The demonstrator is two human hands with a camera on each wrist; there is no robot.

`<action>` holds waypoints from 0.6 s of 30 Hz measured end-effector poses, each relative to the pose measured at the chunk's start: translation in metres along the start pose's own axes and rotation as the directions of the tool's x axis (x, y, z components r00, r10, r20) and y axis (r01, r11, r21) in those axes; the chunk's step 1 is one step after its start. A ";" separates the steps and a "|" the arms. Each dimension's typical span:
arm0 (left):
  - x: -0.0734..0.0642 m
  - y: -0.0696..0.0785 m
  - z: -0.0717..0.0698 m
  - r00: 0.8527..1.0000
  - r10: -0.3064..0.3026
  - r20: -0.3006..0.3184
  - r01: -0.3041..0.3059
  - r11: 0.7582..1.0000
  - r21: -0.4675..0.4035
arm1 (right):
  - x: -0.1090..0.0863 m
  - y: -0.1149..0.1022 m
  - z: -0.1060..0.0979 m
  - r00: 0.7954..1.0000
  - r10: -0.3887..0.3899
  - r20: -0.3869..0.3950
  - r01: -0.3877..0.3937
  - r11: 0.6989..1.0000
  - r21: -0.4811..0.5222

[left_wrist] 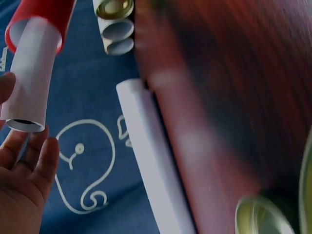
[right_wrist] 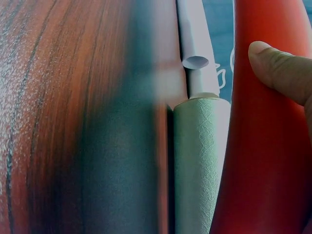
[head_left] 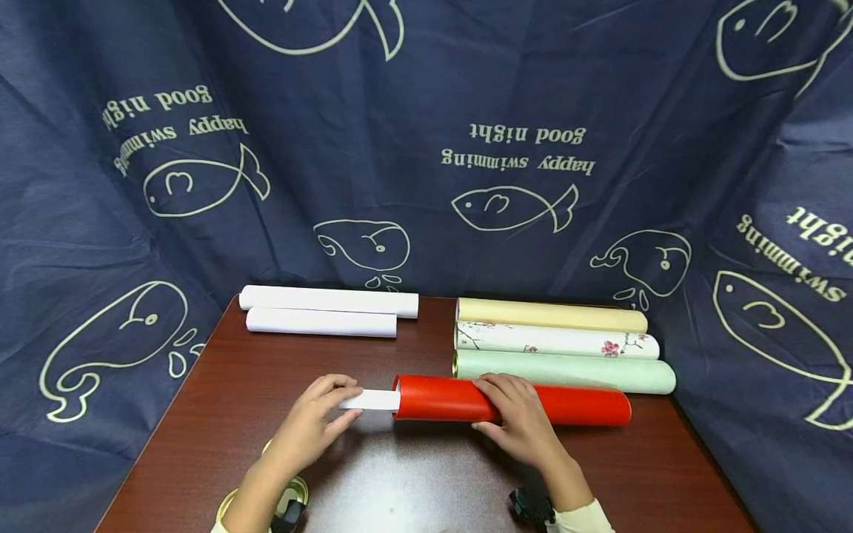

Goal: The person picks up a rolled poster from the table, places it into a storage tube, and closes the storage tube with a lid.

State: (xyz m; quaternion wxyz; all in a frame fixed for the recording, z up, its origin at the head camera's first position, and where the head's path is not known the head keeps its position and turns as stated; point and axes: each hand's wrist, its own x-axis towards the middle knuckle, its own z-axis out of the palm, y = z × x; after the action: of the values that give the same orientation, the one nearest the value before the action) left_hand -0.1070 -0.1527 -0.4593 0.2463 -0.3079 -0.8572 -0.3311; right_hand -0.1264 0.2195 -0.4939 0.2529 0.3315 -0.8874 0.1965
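A red cardboard tube [head_left: 440, 398] lies level above the table, its uncapped end facing left. My right hand [head_left: 516, 414] grips it around the middle; in the right wrist view the thumb [right_wrist: 280, 68] presses along its red side. Out of the tube's left mouth sticks a white paper roll [head_left: 373, 400], partly inside. The left hand [head_left: 316, 418] pinches the roll's outer end between thumb and fingers. In the left wrist view the white roll [left_wrist: 31, 78] shows its hollow end, and the rest of it is hidden within the red tube [left_wrist: 61, 29].
Two white paper rolls [head_left: 326, 311] lie at the back left. A yellow tube [head_left: 553, 314], a flowered tube [head_left: 556, 340] and a pale green tube [head_left: 566, 371] lie at the back right. Gold round lids [head_left: 298, 490] sit by the left forearm. A dark blue curtain [head_left: 426, 148] hangs behind the table.
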 end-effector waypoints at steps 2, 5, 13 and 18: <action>0.000 0.002 0.006 1.000 -0.018 -0.007 0.018 0.999 -0.030 | 0.000 0.000 0.000 1.000 -0.002 0.000 0.002 1.000 -0.002; -0.001 0.004 0.011 0.999 -0.042 -0.018 0.041 0.998 -0.056 | 0.000 0.000 0.001 1.000 -0.009 -0.002 0.009 1.000 -0.008; 0.002 0.002 0.015 0.998 -0.062 -0.030 0.059 0.994 -0.092 | 0.001 0.000 0.001 1.000 -0.009 -0.008 0.009 1.000 -0.010; 0.005 0.000 0.018 0.996 -0.085 -0.019 0.082 0.987 -0.137 | 0.001 0.001 0.001 1.000 -0.007 -0.007 0.007 1.000 -0.017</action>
State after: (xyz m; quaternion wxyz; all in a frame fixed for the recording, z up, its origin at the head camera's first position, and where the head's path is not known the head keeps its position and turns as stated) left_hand -0.1142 -0.1376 -0.4678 0.2215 -0.2837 -0.8417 -0.4026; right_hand -0.1279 0.2190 -0.4939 0.2593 0.3317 -0.8871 0.1891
